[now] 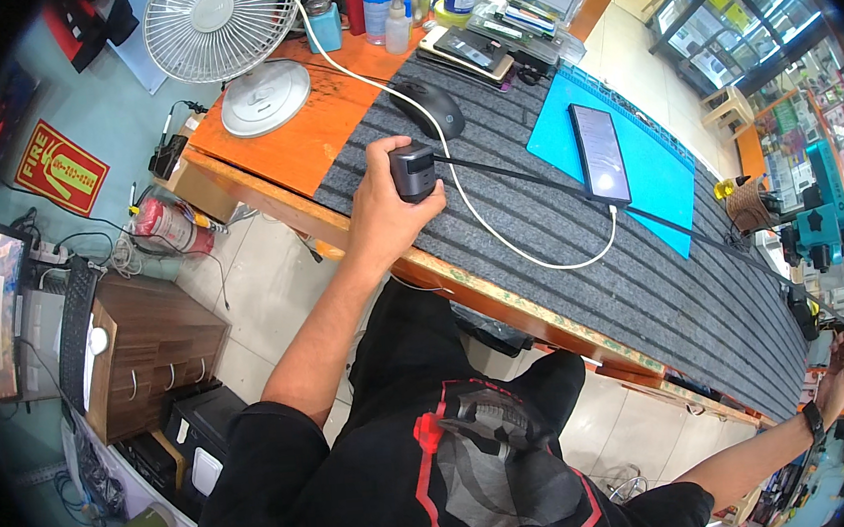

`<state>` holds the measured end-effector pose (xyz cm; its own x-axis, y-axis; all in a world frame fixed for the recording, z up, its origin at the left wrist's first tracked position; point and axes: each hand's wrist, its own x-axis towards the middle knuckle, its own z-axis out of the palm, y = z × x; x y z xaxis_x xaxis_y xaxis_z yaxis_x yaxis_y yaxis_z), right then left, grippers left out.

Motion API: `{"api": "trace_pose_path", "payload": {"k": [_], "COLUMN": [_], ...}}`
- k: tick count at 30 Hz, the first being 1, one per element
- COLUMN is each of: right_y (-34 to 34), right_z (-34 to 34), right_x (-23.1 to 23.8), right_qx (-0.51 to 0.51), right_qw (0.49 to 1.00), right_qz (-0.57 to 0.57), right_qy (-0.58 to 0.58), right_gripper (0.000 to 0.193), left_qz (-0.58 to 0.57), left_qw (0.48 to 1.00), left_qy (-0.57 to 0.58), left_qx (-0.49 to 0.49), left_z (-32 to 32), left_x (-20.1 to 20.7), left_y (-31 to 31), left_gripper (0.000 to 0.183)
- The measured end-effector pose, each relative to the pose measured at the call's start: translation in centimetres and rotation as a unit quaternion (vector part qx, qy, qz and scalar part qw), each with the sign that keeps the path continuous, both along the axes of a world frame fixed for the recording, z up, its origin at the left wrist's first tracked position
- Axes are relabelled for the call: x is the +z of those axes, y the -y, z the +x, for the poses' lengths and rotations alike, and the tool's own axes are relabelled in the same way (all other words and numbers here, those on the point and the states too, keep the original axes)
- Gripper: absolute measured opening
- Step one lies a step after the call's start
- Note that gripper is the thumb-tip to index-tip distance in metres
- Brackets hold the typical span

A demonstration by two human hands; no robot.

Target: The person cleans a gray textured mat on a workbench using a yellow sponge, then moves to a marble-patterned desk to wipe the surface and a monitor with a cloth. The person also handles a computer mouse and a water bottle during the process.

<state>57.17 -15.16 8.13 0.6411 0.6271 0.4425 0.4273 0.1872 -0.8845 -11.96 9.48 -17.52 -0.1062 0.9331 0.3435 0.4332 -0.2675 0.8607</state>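
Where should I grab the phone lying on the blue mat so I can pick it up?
Grip the phone by its two long edges, around the middle, coming down from above. It lies flat, screen up, on the blue mat, so only the thin sides offer a hold. Keep away from the near short end, where a white cable looks plugged in.

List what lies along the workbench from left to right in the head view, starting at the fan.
White desk fan → left hand gripping a grey charger block → black mouse → dark phone on the blue mat → small woven basket → right hand at the far end, holding the black cable.
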Motion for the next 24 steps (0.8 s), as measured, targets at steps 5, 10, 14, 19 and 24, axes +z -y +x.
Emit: {"api": "trace_pose_path", "payload": {"k": [5, 10, 14, 19, 24], "right_y": [0.4, -1.0, -4.0, -8.8, -15.8], "right_z": [-1.7, -3.7, -8.9, -20.2, -36.8], "right_x": [0.4, 0.1, -1.4, -6.0, -12.8], "right_qx": [-0.005, 0.048, 0.117, 0.120, 0.230], "right_qw": [1.000, 0.998, 0.991, 0.983, 0.965], "right_qz": [0.019, -0.021, -0.041, -0.054, -0.075], "right_qy": [-0.006, 0.026, 0.059, 0.126, 0.099], "right_gripper": [0.031, 0.032, 0.030, 0.024, 0.014], "left_qz": [0.005, 0.001, -0.013, -0.005, 0.026], "left_qw": [1.000, 1.000, 1.000, 1.000, 0.999], "left_qy": [-0.020, -0.016, -0.005, 0.010, 0.023], "left_qx": [-0.002, -0.007, -0.019, -0.028, -0.025], "left_z": [0.0, 0.1, 0.1, 0.0, -0.2], "left_x": [-0.1, 0.0, 0.4, 0.1, -0.2], "left_y": [0.0, 0.2, 0.4, 0.5, 0.7], "left_gripper": [0.064, 0.065, 0.065, 0.065, 0.067]}}
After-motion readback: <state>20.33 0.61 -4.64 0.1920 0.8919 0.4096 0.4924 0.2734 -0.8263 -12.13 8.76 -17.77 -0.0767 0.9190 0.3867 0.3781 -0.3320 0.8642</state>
